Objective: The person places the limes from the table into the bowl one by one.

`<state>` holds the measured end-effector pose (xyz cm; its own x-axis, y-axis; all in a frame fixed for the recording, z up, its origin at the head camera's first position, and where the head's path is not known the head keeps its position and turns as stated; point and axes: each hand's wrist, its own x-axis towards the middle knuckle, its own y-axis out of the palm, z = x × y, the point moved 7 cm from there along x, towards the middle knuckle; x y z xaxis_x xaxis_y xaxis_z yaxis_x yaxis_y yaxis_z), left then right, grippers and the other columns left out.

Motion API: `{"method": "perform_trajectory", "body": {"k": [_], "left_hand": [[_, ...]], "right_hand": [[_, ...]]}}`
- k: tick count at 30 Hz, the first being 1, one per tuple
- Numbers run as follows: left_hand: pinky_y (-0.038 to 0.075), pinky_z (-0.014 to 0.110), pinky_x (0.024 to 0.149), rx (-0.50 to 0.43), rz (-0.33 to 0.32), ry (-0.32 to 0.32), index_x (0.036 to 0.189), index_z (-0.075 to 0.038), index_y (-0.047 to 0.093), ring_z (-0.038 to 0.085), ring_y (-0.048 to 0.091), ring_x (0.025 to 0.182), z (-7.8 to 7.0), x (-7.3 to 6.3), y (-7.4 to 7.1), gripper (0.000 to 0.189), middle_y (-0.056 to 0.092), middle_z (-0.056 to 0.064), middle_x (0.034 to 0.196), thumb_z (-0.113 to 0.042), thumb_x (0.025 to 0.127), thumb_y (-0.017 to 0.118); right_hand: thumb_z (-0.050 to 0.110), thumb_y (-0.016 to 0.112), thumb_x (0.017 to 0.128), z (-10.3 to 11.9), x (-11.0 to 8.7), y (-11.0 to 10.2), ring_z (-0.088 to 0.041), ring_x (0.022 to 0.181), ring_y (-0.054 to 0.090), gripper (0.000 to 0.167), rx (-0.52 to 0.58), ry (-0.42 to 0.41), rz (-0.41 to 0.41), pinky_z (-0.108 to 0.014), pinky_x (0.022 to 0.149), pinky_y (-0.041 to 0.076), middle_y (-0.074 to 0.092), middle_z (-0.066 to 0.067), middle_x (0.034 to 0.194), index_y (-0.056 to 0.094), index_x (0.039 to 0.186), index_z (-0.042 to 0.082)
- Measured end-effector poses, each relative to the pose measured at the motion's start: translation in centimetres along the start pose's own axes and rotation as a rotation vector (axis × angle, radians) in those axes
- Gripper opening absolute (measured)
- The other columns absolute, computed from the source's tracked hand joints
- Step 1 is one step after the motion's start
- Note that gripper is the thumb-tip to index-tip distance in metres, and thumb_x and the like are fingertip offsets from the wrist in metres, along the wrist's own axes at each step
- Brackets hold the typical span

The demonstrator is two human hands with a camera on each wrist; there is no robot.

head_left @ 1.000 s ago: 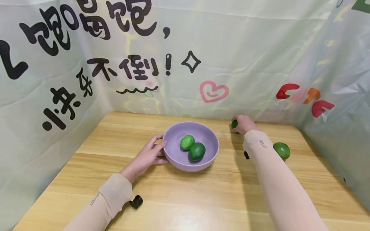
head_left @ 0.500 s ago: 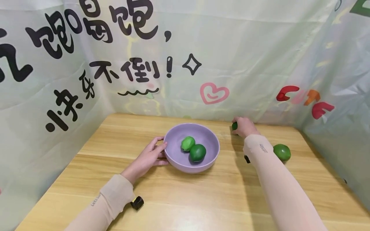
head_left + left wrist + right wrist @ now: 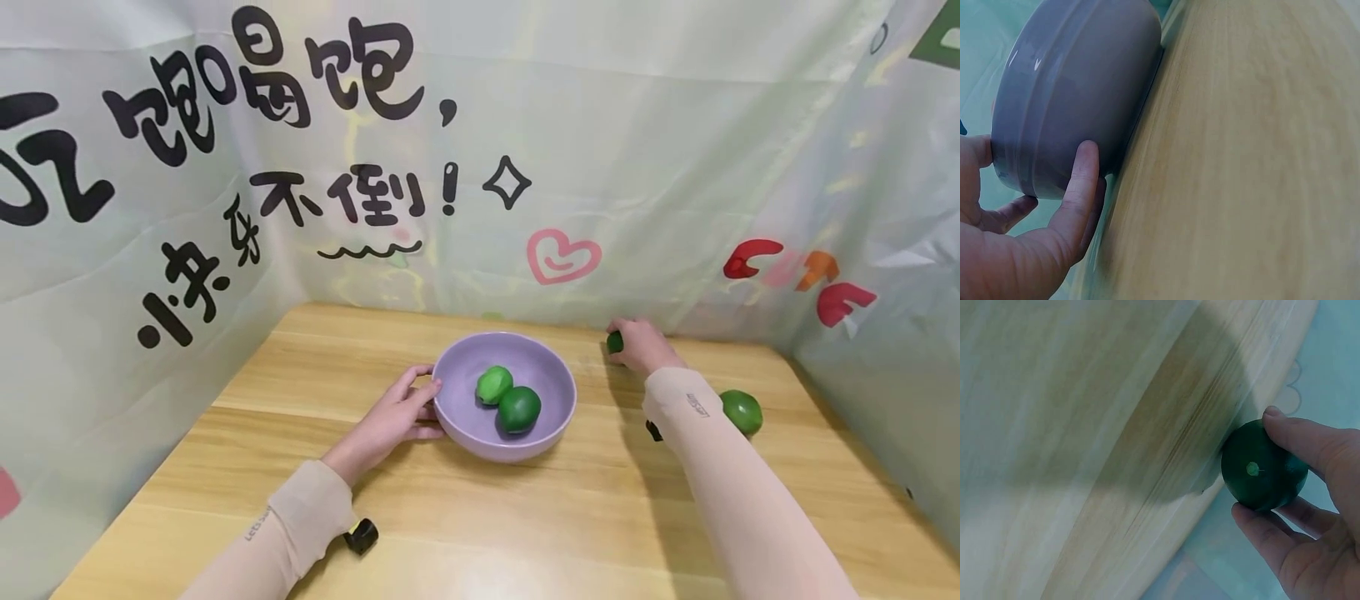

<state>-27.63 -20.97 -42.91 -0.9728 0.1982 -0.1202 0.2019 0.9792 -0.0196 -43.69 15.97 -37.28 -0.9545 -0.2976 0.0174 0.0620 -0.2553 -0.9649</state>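
Dark-green rounded fruit (image 3: 615,342) was pinched in a person's right hand (image 3: 642,345) near the back of a table

The table (image 3: 510,533) was pale wood with visible grain, and the held fruit was close to its far edge, to the right of a round, glossy, light-purple bowl (image 3: 510,452) and well apart from it. Seen from the right wrist, the thumb pressed one side of the fruit and the fingers (image 3: 1266,536) curled against the other, clamped on it, with a small pale-green stem spot facing the camera. Whether the fruit touched the wood could not be told.

The bowl stood upright on the table, near the middle of the head view. At its left side, the person's left hand (image 3: 393,412) held it: the thumb lay at the rim, while the other fingers were spread apart along the outer wall. Inside, a light-green oval fruit (image 3: 495,386) lay beside a larger dark-green oval fruit (image 3: 519,410), the two appearing to touch.

Farther right, a mid-green rounded fruit (image 3: 742,412) lay on the table, partly hidden by the beige right sleeve (image 3: 742,483). The beige left sleeve (image 3: 247,550) came in from the lower left. Behind everything hung a pale, creased cloth backdrop (image 3: 660,167) printed with large black Chinese characters (image 3: 375,196), a pink outlined heart and colourful letters.
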Motion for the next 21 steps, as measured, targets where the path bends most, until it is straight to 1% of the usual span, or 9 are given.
{"method": "perform_trajectory", "body": {"k": [4,8,10,16,21], "left_hand": [[0.068,0.045,0.096,-0.005,0.007,-0.005,0.161,-0.017,0.038,0.028,0.073,0.109,0.38,0.15,0.28,0.051,0.051,0.024,0.132,-0.033,0.115,0.052],[0.068,0.044,0.096,-0.006,0.002,-0.007,0.161,-0.018,0.039,0.028,0.073,0.109,0.48,0.26,0.31,0.05,0.051,0.024,0.131,-0.033,0.115,0.052],[0.068,0.044,0.097,-0.002,0.004,-0.002,0.161,-0.018,0.039,0.029,0.073,0.109,0.4,0.22,0.33,0.051,0.051,0.025,0.132,-0.034,0.115,0.052],[0.067,0.046,0.098,0.006,0.008,0.012,0.162,-0.017,0.037,0.028,0.073,0.109,0.12,-0.05,0.23,0.052,0.051,0.026,0.134,-0.034,0.115,0.051],[0.067,0.045,0.097,0.006,-0.002,0.012,0.162,-0.018,0.037,0.029,0.072,0.111,0.22,-0.08,0.01,0.052,0.051,0.027,0.136,-0.035,0.115,0.051]], "right_hand": [[0.008,0.078,0.098,-0.67,-0.3,0.53,-0.058,0.128,0.055,0.054,-0.022,-0.026,0.006,-0.069,0.106,0.055,0.058,-0.04,0.137,0.057,0.146,-0.006],[0.01,0.078,0.098,-1.04,-0.39,0.6,-0.056,0.124,0.057,0.054,-0.034,-0.054,0.014,-0.067,0.101,0.057,0.059,-0.039,0.135,0.057,0.145,-0.006],[0.01,0.079,0.098,-0.98,-0.45,0.51,-0.056,0.123,0.057,0.054,-0.038,-0.064,0.027,-0.066,0.099,0.058,0.059,-0.039,0.135,0.057,0.145,-0.006],[0.013,0.078,0.099,-0.33,-0.72,0.06,-0.057,0.127,0.055,0.056,-0.039,-0.068,0.061,-0.067,0.102,0.057,0.057,-0.039,0.139,0.056,0.148,-0.006],[0.017,0.078,0.1,-0.08,-0.93,-0.09,-0.055,0.126,0.056,0.058,-0.039,-0.074,0.082,-0.064,0.098,0.06,0.056,-0.039,0.139,0.055,0.149,-0.005]]}}
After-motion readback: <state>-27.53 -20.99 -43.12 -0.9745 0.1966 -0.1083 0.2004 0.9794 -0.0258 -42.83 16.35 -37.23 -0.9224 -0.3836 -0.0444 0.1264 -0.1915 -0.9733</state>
